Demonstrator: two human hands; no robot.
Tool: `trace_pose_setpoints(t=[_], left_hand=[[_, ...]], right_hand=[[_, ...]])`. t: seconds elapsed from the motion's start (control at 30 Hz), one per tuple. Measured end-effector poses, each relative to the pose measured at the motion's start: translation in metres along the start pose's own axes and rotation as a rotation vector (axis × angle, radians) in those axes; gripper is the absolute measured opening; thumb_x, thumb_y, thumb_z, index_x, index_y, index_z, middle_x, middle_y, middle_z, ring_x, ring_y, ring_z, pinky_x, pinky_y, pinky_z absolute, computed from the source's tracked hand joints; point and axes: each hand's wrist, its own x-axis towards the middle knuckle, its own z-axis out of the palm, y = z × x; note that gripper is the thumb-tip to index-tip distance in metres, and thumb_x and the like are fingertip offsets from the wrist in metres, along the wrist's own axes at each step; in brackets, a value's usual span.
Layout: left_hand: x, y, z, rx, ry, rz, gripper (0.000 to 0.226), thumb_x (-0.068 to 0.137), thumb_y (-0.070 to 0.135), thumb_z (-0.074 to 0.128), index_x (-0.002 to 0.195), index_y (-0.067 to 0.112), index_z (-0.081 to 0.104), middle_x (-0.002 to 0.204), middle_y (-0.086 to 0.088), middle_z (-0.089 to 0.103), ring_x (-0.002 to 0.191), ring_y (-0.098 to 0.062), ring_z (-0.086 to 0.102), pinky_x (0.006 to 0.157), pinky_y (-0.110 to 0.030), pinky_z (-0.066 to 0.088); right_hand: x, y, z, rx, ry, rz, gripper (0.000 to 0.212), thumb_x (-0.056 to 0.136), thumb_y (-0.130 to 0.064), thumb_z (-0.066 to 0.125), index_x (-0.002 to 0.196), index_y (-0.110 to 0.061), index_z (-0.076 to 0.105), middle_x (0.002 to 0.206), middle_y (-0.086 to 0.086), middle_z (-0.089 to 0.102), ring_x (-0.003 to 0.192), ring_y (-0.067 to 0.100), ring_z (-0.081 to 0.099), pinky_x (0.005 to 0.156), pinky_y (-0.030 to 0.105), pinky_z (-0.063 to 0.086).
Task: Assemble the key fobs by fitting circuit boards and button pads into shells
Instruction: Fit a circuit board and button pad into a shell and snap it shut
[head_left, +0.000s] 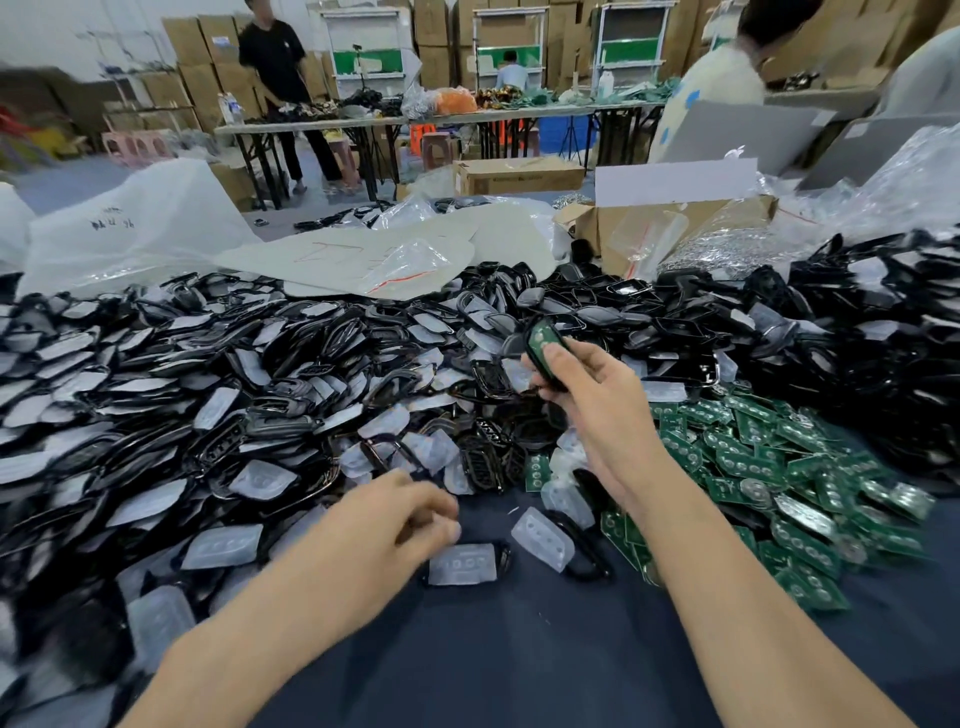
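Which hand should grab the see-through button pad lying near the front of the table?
Left. The left hand hovers just beside that button pad and seems empty. The right hand is raised farther back, already gripping a black shell with a green circuit board in it.
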Motion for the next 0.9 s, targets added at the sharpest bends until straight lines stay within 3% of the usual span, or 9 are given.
trace_pose_setpoints(t=[0.17, 0.27, 0.37, 0.47, 0.57, 0.63, 0.73, 0.8, 0.9], left_hand=[[-0.007, 0.004, 0.007, 0.138, -0.105, 0.051, 0.034, 0.101, 0.051, 0.049, 0.133, 0.042, 0.053, 0.103, 0.026, 0.038, 0.103, 0.009, 0.045, 0.094, -0.021, 0.041], [-0.006, 0.007, 0.011, 0.150, -0.114, 0.072, 0.031, 0.101, 0.049, 0.050, 0.130, 0.042, 0.053, 0.100, 0.028, 0.036, 0.107, 0.006, 0.041, 0.098, -0.024, 0.040], [-0.006, 0.008, 0.010, 0.103, -0.105, 0.096, 0.011, 0.100, 0.045, 0.054, 0.109, 0.046, 0.048, 0.101, 0.031, 0.041, 0.099, 0.010, 0.041, 0.090, -0.015, 0.038], [-0.005, 0.005, 0.008, 0.065, -0.136, 0.127, 0.017, 0.099, 0.042, 0.057, 0.094, 0.045, 0.041, 0.101, 0.034, 0.043, 0.094, 0.016, 0.041, 0.080, -0.010, 0.035], [0.001, -0.001, 0.004, -0.002, -0.156, 0.146, 0.019, 0.097, 0.037, 0.061, 0.092, 0.044, 0.043, 0.093, 0.039, 0.052, 0.082, 0.011, 0.049, 0.072, -0.011, 0.038], [0.009, -0.002, -0.001, -0.228, -0.095, 0.127, 0.022, 0.095, 0.030, 0.064, 0.092, 0.044, 0.048, 0.087, 0.022, 0.066, 0.073, -0.001, 0.057, 0.068, -0.016, 0.044], [0.029, 0.000, -0.011, -0.645, 0.137, 0.105, 0.022, 0.097, 0.025, 0.066, 0.085, 0.039, 0.054, 0.091, -0.003, 0.075, 0.073, -0.028, 0.064, 0.066, -0.032, 0.053], [0.046, 0.005, -0.016, -0.847, 0.272, 0.090, 0.009, 0.090, 0.035, 0.065, 0.095, 0.033, 0.059, 0.096, -0.004, 0.077, 0.071, -0.022, 0.067, 0.061, -0.027, 0.053], [0.073, 0.012, -0.009, -1.158, 0.401, 0.045, 0.035, 0.084, 0.035, 0.066, 0.110, 0.012, 0.059, 0.094, -0.010, 0.077, 0.079, -0.019, 0.069, 0.062, -0.025, 0.053]], right_hand=[[0.001, -0.006, -0.002, 0.189, 0.042, 0.052, 0.010, 0.100, -0.009, 0.061, 0.106, -0.005, 0.068, 0.092, 0.007, 0.078, 0.071, 0.010, 0.068, 0.065, 0.018, 0.054], [-0.001, -0.008, -0.001, 0.218, 0.044, 0.094, 0.017, 0.100, -0.008, 0.061, 0.114, -0.001, 0.065, 0.100, 0.012, 0.075, 0.072, 0.011, 0.068, 0.067, 0.018, 0.055], [-0.003, -0.009, -0.001, 0.225, 0.038, 0.129, 0.026, 0.099, -0.007, 0.061, 0.124, 0.001, 0.060, 0.114, 0.019, 0.072, 0.076, 0.013, 0.070, 0.070, 0.019, 0.056], [-0.002, -0.009, 0.000, 0.223, 0.036, 0.155, 0.019, 0.098, -0.004, 0.062, 0.117, -0.003, 0.059, 0.114, 0.019, 0.071, 0.076, 0.014, 0.072, 0.069, 0.021, 0.057], [-0.001, -0.009, 0.000, 0.219, 0.035, 0.161, 0.014, 0.097, -0.003, 0.064, 0.108, -0.010, 0.060, 0.105, 0.015, 0.073, 0.073, 0.014, 0.072, 0.064, 0.021, 0.056], [-0.001, -0.009, -0.001, 0.219, 0.029, 0.165, 0.015, 0.095, -0.005, 0.066, 0.108, -0.012, 0.061, 0.096, 0.008, 0.077, 0.072, 0.012, 0.072, 0.061, 0.020, 0.055], [-0.002, -0.009, -0.002, 0.209, 0.011, 0.177, 0.016, 0.095, -0.006, 0.066, 0.108, -0.014, 0.060, 0.087, -0.001, 0.079, 0.071, 0.010, 0.072, 0.060, 0.018, 0.054], [-0.001, -0.008, -0.003, 0.208, 0.012, 0.185, 0.016, 0.095, -0.005, 0.066, 0.108, -0.013, 0.059, 0.088, 0.000, 0.079, 0.072, 0.012, 0.072, 0.061, 0.019, 0.055], [0.000, -0.005, -0.003, 0.223, 0.010, 0.182, 0.016, 0.095, -0.004, 0.066, 0.109, -0.010, 0.061, 0.090, 0.003, 0.077, 0.074, 0.015, 0.072, 0.063, 0.020, 0.056]])
